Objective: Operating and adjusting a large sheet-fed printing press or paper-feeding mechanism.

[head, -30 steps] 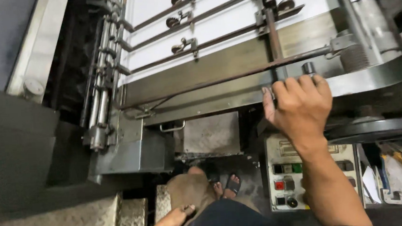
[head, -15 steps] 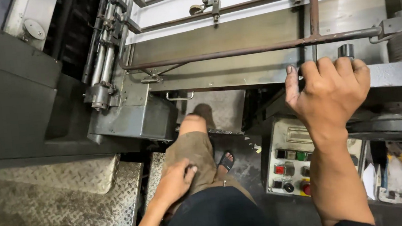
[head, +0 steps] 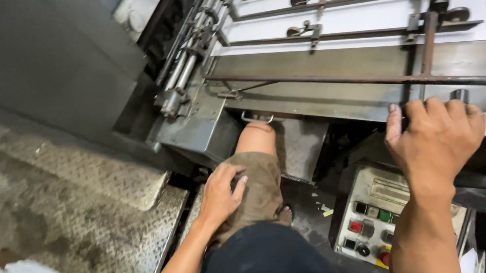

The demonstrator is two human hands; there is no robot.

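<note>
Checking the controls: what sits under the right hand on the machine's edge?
Below the right hand on the metal ledge sits a control panel with red, green and black buttons. The forearm covers the panel's right part.

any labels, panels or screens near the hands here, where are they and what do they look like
Control panel: below the right hand, a tilted cream box with black, red and green buttons.
Label plate: upper part of that panel, pale rectangle, print too small to tell.
No screens or packages show.
The left hand rests on the knee.
</note>
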